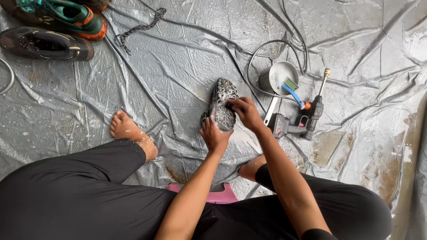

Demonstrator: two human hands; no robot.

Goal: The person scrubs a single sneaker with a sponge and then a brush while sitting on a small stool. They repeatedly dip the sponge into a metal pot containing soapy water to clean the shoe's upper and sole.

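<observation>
Grey tarp (178, 66); metal bowl (278, 75) with green sponge (291, 84), blue-handled brush (293, 95).

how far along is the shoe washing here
Done: nothing looks finished. In hand: the left hand steadies a foam-covered shoe while the right hand scrubs it. Left: the foam is not rinsed off, the spray gun lies unused, and the dark shoe and green-orange shoe wait aside.

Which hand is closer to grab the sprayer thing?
Probably the right hand. It rests on the soapy shoe on the spray gun's side; the left hand holds the shoe's heel.
</observation>
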